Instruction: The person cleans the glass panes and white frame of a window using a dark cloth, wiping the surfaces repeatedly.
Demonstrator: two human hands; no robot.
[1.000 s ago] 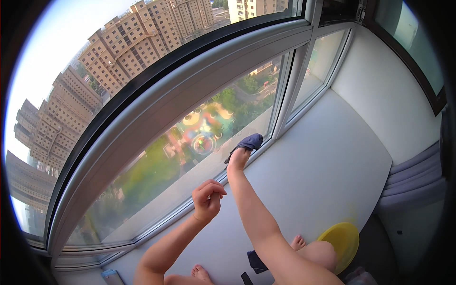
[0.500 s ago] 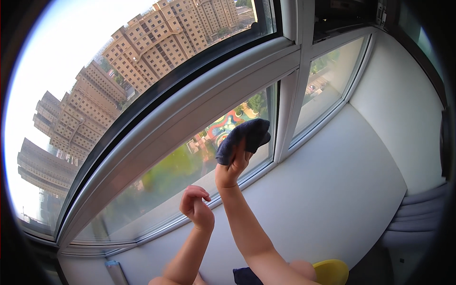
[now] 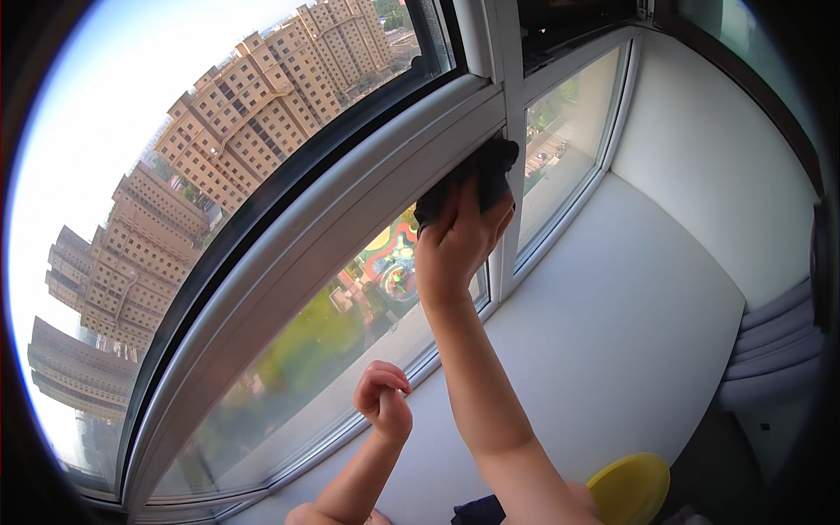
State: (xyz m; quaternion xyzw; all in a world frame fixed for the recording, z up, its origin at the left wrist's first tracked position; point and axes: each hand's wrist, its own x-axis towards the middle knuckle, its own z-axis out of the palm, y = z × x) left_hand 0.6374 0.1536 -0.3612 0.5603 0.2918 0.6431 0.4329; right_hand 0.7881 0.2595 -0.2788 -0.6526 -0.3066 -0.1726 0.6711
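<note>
With my right hand point(image 3: 457, 249) I hold a dark cloth point(image 3: 477, 175) against the top right corner of the lower window pane point(image 3: 306, 341). My fingers lie over the cloth, and it reaches onto the white window frame point(image 3: 376, 197) beside the upright bar. Below and to the left, my left hand point(image 3: 383, 401) hovers in front of the glass near the pane's bottom edge. Its fingers are curled in with nothing visible in them. Through the pane show blurred greenery and a colourful playground.
A white wall panel point(image 3: 595, 306) slopes below the window. Near the lower edge are a yellow round object point(image 3: 632, 488) and a dark blue piece of fabric point(image 3: 477, 511). Grey folded fabric point(image 3: 774, 346) lies at the right. A second pane point(image 3: 573, 144) adjoins the upright bar.
My right hand has moved up with the cloth, from the middle right of the pane to its upper corner. My left hand stays curled, slightly lower and further right in view. The view has shifted.
</note>
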